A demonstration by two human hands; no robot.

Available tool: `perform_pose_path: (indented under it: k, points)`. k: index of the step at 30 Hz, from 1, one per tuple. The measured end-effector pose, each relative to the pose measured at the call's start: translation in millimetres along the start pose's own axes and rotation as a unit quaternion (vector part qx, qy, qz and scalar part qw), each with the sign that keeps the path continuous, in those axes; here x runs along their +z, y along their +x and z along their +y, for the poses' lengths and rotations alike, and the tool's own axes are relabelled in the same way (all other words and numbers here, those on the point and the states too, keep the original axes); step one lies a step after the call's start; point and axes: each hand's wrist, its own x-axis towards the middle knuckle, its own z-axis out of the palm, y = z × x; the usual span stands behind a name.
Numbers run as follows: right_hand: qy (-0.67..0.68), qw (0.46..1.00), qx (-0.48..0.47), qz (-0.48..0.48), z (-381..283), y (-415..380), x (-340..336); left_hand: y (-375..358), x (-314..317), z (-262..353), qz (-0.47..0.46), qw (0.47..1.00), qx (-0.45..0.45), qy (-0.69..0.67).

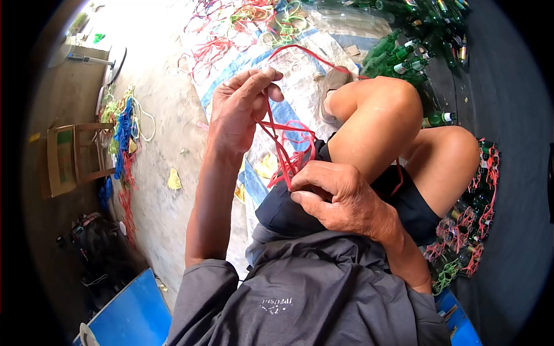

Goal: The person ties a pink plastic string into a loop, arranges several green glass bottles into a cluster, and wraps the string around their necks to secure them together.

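My left hand (241, 106) is raised at the centre left, thumb and fingers pinched on a red cord (306, 53). One length of it runs up and right past my knee, and more strands hang down from the palm. Lower and to the right, my right hand (346, 199) pinches the crossing red strands (281, 151) between thumb and forefinger, above my lap. A loose bundle of red and pink cord (304, 138) lies just beyond the fingers, beside my thigh.
Green bottles (398, 57) lie at the upper right. Netted bottles (461, 230) stand right of my legs. Tangled cords (248, 20) spread over the sheet ahead. More cords (124, 135) hang at a wooden frame (78, 155) on the left, near a black bag (98, 248).
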Motion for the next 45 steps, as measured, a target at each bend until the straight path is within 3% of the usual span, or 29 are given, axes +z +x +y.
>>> perform_pose_path:
  k: [6, 10, 13, 16, 24, 30, 34, 38, 41, 45]
  points:
    - [-0.027, 0.998, -0.044, -0.040, 5.6, -5.9, 0.5, 12.0, -12.1, -1.8, 0.002, 0.999, -0.013, -0.044]
    - [-0.031, 0.997, 0.063, 0.014, -4.1, -5.1, 4.2, 13.0, -11.6, -0.6, 0.002, 0.996, -0.031, -0.085]
    - [-0.036, 0.998, 0.052, 0.008, -6.2, -1.5, 4.8, 13.9, -13.9, 0.6, -0.006, 0.994, -0.031, -0.103]
    - [-0.029, 0.999, -0.006, -0.022, 2.5, -4.5, 8.5, 17.8, -17.3, -1.8, 0.001, 0.994, -0.036, -0.101]
    - [-0.058, 0.988, 0.043, -0.134, -4.4, -23.5, -2.2, 22.3, -18.8, -8.7, 0.024, 0.991, -0.070, -0.111]
    - [-0.060, 0.991, 0.113, -0.031, -14.5, -12.3, 3.5, 13.2, -7.2, -2.8, 0.003, 0.987, -0.076, -0.142]
    - [-0.061, 0.992, 0.103, 0.036, -11.1, 4.9, 12.9, 8.6, 2.5, -1.0, 0.016, 0.984, -0.069, -0.163]
    - [-0.111, 0.988, 0.107, 0.017, -3.4, 12.8, 21.4, 8.3, 4.6, -2.4, 0.003, 0.983, -0.066, -0.168]
    - [-0.088, 0.996, -0.010, 0.028, 0.9, 8.1, 25.0, 13.7, 0.2, -8.3, 0.000, 0.983, -0.077, -0.167]
    - [-0.113, 0.992, -0.028, -0.047, -10.4, -9.6, 12.7, 23.3, -8.7, -15.8, 0.010, 0.981, -0.100, -0.164]
